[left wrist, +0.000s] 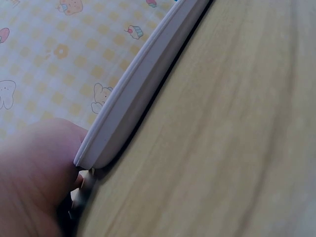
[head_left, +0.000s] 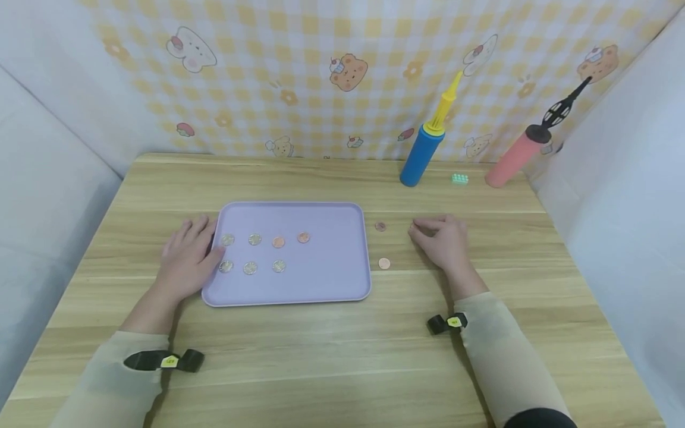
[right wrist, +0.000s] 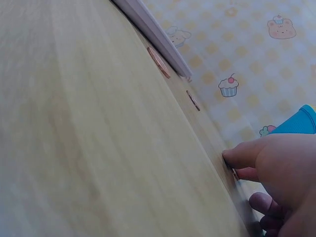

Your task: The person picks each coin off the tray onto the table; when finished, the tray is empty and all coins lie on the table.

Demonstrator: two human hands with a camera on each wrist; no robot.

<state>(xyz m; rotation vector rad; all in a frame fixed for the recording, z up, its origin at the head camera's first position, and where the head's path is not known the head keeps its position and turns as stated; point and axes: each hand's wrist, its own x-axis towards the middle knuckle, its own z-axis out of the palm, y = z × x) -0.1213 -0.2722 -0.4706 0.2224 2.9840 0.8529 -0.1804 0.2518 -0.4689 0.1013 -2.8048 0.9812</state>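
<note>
My left hand (head_left: pixel 187 258) lies at the left edge of a lilac tray (head_left: pixel 321 285), thumb over the rim and fingers stretched out. In the left wrist view its base sits right by the tray's near corner. Several silver-coloured coins (head_left: pixel 250 268) and two copper coins (head_left: pixel 279 242) lie on the tray in two rows. To the right of the tray my right hand (head_left: pixel 441 238) pinches a small copper coin (right wrist: pixel 235 174) between thumb and finger, low over the table. Two more copper coins (head_left: pixel 384 263) lie on the wood between that hand and the tray.
At the back right a blue pump with a yellow nozzle (head_left: pixel 423 151) stands on the table. A pink pump with a black top (head_left: pixel 516 157) is farther right, and a small green toy brick (head_left: pixel 459 178) lies between them. A checked cloth (head_left: pixel 299 59) hangs behind.
</note>
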